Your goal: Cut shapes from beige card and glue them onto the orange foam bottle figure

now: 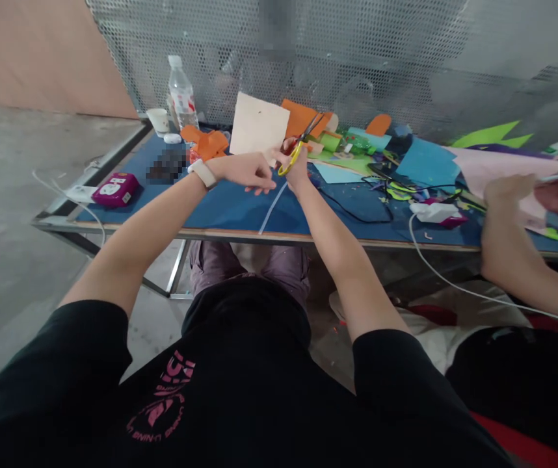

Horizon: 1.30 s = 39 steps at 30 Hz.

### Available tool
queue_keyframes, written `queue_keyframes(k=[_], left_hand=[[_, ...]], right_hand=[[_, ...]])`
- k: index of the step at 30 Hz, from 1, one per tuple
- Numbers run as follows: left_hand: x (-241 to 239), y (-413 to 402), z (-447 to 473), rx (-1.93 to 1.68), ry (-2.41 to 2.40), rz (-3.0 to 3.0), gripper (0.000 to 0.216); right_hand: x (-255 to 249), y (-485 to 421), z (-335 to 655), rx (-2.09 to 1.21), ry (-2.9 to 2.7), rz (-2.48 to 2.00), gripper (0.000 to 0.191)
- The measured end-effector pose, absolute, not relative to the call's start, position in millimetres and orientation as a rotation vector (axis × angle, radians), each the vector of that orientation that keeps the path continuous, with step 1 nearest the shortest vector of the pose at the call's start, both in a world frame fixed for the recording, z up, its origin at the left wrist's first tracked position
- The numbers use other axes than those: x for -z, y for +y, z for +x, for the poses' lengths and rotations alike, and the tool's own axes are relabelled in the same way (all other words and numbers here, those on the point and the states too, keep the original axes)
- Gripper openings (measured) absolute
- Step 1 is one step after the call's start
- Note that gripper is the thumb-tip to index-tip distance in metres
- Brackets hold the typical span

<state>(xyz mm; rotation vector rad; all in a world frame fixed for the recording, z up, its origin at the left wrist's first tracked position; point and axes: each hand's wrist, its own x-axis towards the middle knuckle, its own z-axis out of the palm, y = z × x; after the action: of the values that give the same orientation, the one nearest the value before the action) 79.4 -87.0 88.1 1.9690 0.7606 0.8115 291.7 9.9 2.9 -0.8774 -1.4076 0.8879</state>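
My left hand [252,170], with a white watch band [203,174] at the wrist, is closed at the lower edge of a cream sheet of paper [259,125], which stands tilted up behind it. Its lower fingers curl down; the thumb side is partly hidden near my right hand. In my right hand [296,170] is a pair of scissors [291,160] with yellow handles, its dark blades pointing up and away to the right, slightly apart. Below the two hands a narrow white strip [273,208] runs to the table's front edge. Orange paper [298,117] lies just behind the scissors.
On the blue table [225,211] are a water bottle [181,91], a paper cup [159,121], a purple box [116,190], orange scraps [205,142], blue paper [428,162] and black cables [357,218]. A co-worker's hands [510,195] work at right over pink paper [484,170].
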Motion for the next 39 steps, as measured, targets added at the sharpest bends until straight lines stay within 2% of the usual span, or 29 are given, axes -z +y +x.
queue_keyframes(k=[3, 7, 11, 18, 29, 35, 39], left_hand=[[-81, -71, 64, -0.777, 0.81, 1.947, 0.034], [-65, -61, 60, -0.814, 0.831, 1.853, 0.036], [-45, -49, 71, -0.989, 0.867, 1.792, 0.05], [-20, -36, 94, -1.28, 0.975, 1.778, 0.043], [-15, -39, 97, -1.423, 0.958, 1.577, 0.047], [-22, -44, 96, -1.412, 0.948, 1.5, 0.053], [-23, -44, 95, -1.434, 1.031, 1.46, 0.05]], right_hand=[[-5, 12, 287, -0.755, -1.253, -0.827, 0.092], [-9, 11, 284, -0.869, -1.14, -0.754, 0.098], [-9, 4, 283, -0.963, -1.1, -0.79, 0.1], [3, 8, 288, -0.952, -1.278, -0.809, 0.093], [-30, -50, 275, -1.002, -1.392, -0.788, 0.087], [-20, -32, 279, -0.99, -1.387, -0.81, 0.085], [-17, -28, 281, -0.992, -1.386, -0.841, 0.079]])
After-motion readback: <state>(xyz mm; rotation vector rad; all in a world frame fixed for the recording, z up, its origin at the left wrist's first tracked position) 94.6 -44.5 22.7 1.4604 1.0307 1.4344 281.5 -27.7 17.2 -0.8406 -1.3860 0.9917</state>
